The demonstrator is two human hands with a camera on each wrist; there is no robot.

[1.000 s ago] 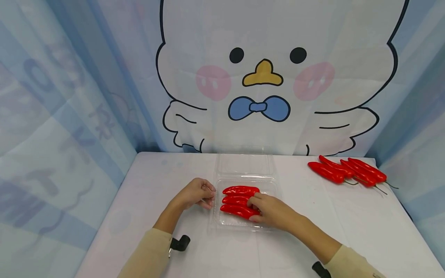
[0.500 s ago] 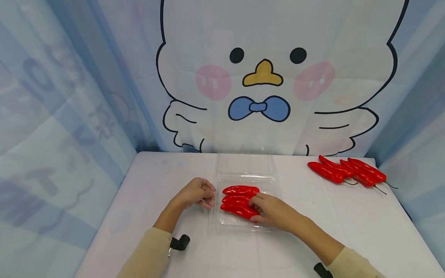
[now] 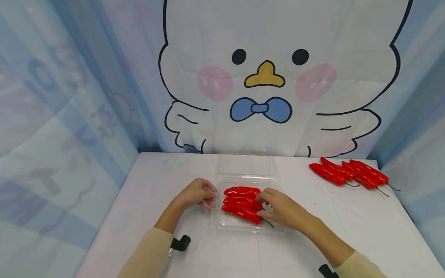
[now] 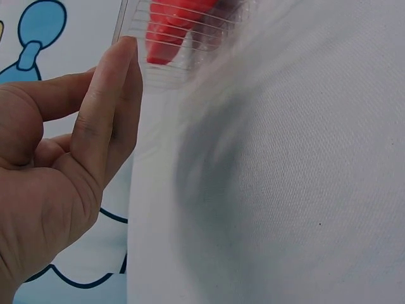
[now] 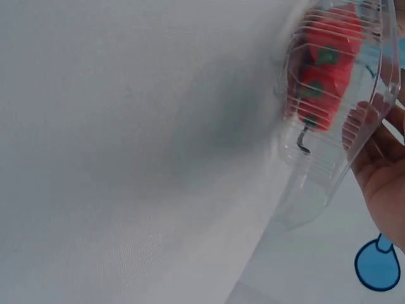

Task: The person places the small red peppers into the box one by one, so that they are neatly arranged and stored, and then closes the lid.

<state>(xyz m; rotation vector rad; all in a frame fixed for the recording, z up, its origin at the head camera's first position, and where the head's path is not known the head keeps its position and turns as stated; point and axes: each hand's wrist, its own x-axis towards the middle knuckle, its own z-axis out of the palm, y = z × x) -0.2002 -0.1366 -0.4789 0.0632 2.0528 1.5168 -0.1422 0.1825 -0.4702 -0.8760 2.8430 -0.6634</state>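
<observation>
An unlidded clear plastic container [image 3: 226,221] lies on the table with its hinged lid [image 3: 246,165] folded back toward the wall. Three red chili peppers [image 3: 242,212] lie side by side inside, stems pointing right. At the container's left rim, my left hand [image 3: 198,193] pinches the edge, seen also in the left wrist view, where the fingertips [image 4: 126,47] meet the rim. My right hand [image 3: 283,208] hovers over the container's right side, fingers loosely bent beside the peppers' stem ends, holding nothing. Through the ribbed plastic wall, the right wrist view shows green caps and a dark stem [image 5: 302,142].
Several more red chili peppers [image 3: 326,174] lie in a group at the table's back right corner. White cloth covers the table [image 3: 167,166]. A printed curtain [image 3: 260,135] hangs behind it, with blue curtains at both sides.
My right hand has let go of the front pepper and drawn back to the right and up, uncovering its stem. My left hand stays at the rim. The head view has shifted slightly.
</observation>
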